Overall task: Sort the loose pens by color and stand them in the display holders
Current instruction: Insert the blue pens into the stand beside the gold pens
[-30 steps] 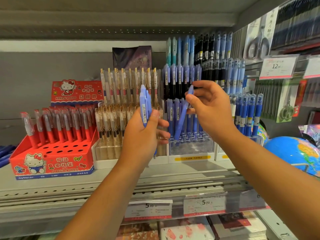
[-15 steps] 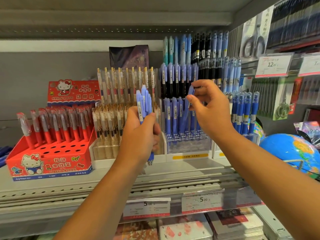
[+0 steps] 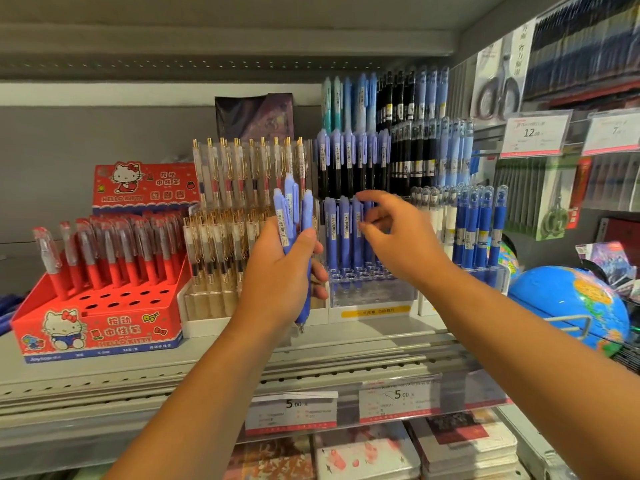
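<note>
Your left grip [image 3: 277,271]: clasps spare blue pens [image 3: 291,209] upright as stock; your right grip [image 3: 398,244]: at clear holder [image 3: 372,293], seemingly seating one, hold unclear

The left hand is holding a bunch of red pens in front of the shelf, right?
Not quite. The left hand is holding a bunch of blue pens, not red, in front of the shelf. The head view shows it; the red pens stand in the red box further left.
</note>
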A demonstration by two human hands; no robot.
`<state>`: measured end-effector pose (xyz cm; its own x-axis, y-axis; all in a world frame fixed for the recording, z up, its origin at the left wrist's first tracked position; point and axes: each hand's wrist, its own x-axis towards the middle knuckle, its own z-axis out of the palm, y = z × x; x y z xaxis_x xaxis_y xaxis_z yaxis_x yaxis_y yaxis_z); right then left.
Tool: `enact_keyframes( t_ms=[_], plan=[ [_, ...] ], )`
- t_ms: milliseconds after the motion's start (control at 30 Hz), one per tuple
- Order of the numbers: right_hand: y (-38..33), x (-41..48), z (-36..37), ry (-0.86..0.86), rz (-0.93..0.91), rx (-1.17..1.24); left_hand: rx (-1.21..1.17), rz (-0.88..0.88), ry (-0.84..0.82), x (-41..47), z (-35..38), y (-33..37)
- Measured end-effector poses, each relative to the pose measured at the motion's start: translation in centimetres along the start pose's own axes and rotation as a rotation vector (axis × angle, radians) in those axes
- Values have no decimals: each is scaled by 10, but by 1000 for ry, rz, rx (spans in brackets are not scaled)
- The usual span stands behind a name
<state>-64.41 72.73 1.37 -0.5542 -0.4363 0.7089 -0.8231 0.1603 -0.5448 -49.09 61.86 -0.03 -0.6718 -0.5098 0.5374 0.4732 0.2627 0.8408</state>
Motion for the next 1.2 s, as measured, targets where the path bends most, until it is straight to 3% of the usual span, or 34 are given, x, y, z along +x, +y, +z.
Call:
enact_keyframes(
  t_ms=[233,300,400,500,700,867,1200],
  plan=[
    [-5,-5,0,59,-28,-51,1,13,-83,-1,1,2],
    [-12,-10,0,64,-60,131,7,18,-94,-1,1,1],
    [-22,-15,-3,-99,-50,485,25,8,-131,-1,1,1],
    [-24,-17,-3,-212,-52,558,49,-8,-189,-2,1,0],
    [-25,-17,-5,-221,-30,625,87,-33,-211,0,2,-4],
    [-25,-15,-7,-84,-11,760,116,-52,-97,4,-2,-9],
    [-15,-8,-13,407,-150,470,128,-60,-71,0,-2,-2]
  ],
)
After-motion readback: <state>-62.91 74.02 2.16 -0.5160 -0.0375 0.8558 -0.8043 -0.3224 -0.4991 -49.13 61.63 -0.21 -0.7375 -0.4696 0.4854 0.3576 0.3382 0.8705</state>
